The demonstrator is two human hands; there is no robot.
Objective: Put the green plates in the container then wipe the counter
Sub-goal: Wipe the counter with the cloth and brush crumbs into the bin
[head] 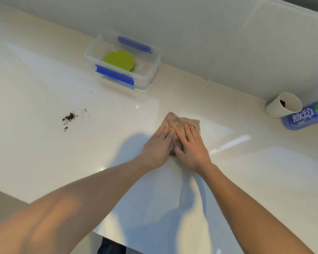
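Both hands, left hand (159,144) and right hand (190,145), are pressed flat, side by side, on the cloth (182,123) for wiping the counter (44,162); green plates (118,60) are stacked inside the container (149,76), brown crumbs (70,117) left unswept.

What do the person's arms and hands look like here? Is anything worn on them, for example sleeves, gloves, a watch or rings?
Both forearms are bare as far as the picture shows: no sleeves are visible. The left hand and the right hand wear no gloves. No watch, bracelet or ring shows on either wrist or on the visible fingers. No markings can be seen.
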